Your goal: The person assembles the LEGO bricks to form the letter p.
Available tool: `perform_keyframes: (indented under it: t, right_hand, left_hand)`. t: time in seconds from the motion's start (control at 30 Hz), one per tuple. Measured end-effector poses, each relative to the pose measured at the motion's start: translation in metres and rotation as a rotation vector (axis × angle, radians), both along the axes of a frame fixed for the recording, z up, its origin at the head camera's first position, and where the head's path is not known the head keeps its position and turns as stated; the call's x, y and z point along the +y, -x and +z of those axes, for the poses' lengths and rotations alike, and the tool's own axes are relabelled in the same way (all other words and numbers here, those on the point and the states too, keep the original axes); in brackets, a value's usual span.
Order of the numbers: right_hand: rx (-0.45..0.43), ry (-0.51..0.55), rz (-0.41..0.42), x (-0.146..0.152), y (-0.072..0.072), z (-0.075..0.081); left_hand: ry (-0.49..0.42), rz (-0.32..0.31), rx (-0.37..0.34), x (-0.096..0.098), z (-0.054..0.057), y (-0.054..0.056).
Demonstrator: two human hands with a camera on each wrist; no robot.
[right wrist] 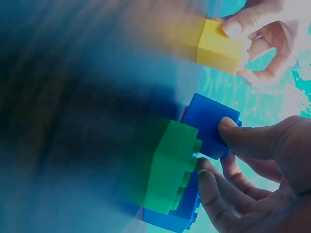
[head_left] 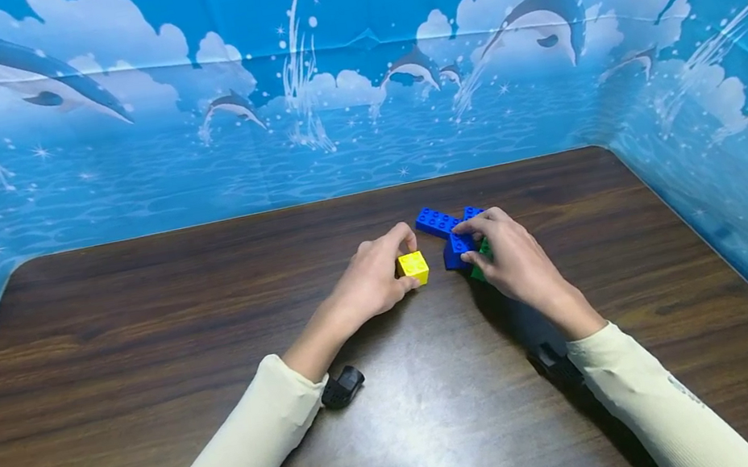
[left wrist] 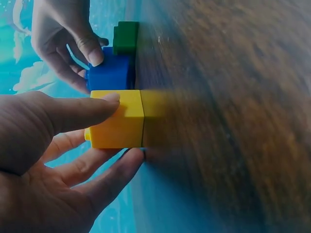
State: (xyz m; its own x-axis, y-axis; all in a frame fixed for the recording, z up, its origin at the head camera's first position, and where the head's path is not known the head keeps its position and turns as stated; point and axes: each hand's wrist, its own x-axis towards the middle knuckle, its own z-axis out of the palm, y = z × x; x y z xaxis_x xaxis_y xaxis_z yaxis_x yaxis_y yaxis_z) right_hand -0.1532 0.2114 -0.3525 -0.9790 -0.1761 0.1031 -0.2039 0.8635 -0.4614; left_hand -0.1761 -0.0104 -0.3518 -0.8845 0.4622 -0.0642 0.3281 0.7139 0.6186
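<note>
My left hand pinches a yellow toy building brick between thumb and fingers, low over the table; its studs face up. To the right, my right hand holds a blue brick, thumb on the near side and fingertips behind. A green brick stands close beside that blue one, partly covered by the hand in the head view. Another blue brick lies just beyond, and more blue shows near the right fingertips. Whether these bricks are joined I cannot tell.
The brown wood-grain table has a rounded far edge. A blue sheet printed with dolphins hangs behind it and along the sides. Black wrist devices sit under both pale sleeves.
</note>
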Motion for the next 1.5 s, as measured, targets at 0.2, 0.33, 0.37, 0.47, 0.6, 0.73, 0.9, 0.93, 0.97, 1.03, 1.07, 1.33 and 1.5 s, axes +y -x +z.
perform_keyframes:
  t: [0.2, 0.33, 0.37, 0.47, 0.6, 0.73, 0.9, 0.93, 0.97, 1.03, 1.07, 1.33, 1.5]
  right_hand:
    - [0.009, 0.022, 0.019, -0.004, -0.004, 0.004]
    - [0.028, 0.036, 0.040, -0.005, -0.008, 0.010]
    - [0.033, 0.040, 0.045, -0.005, -0.009, 0.012]
    - [0.045, 0.051, 0.066, -0.005, -0.014, 0.018]
    - [0.057, 0.063, 0.095, -0.007, -0.019, 0.025]
    - [0.063, 0.073, 0.117, -0.010, -0.021, 0.028]
    - [0.039, 0.105, 0.128, -0.012, -0.021, 0.029]
    - [0.029, 0.117, 0.130, -0.012, -0.021, 0.029]
    - [0.018, 0.131, 0.134, -0.013, -0.021, 0.029]
    - [-0.004, 0.166, 0.143, -0.013, -0.021, 0.029]
    - [-0.011, 0.186, 0.150, -0.014, -0.021, 0.029]
    - [-0.103, 0.378, 0.166, -0.018, -0.017, 0.031]
    - [-0.152, 0.440, 0.183, -0.024, -0.015, 0.031]
  left_hand:
    - [0.017, 0.030, -0.012, -0.004, -0.001, -0.002]
    - [0.001, 0.035, -0.021, -0.008, -0.002, -0.005]
    - [-0.006, 0.034, -0.024, -0.009, -0.002, -0.005]
    - [-0.038, 0.031, -0.036, -0.015, -0.003, -0.007]
    - [-0.081, 0.024, -0.060, -0.023, -0.004, -0.007]
    - [-0.107, 0.020, -0.086, -0.032, -0.005, -0.008]
    - [-0.120, 0.040, -0.119, -0.043, -0.004, -0.010]
    - [-0.121, 0.044, -0.127, -0.044, -0.004, -0.011]
    - [-0.122, 0.049, -0.132, -0.046, -0.004, -0.011]
    - [-0.122, 0.060, -0.146, -0.048, -0.004, -0.012]
    - [-0.121, 0.065, -0.151, -0.049, -0.003, -0.013]
    - [-0.131, 0.070, -0.179, -0.054, -0.005, -0.016]
    - [-0.141, 0.074, -0.182, -0.057, -0.006, -0.017]
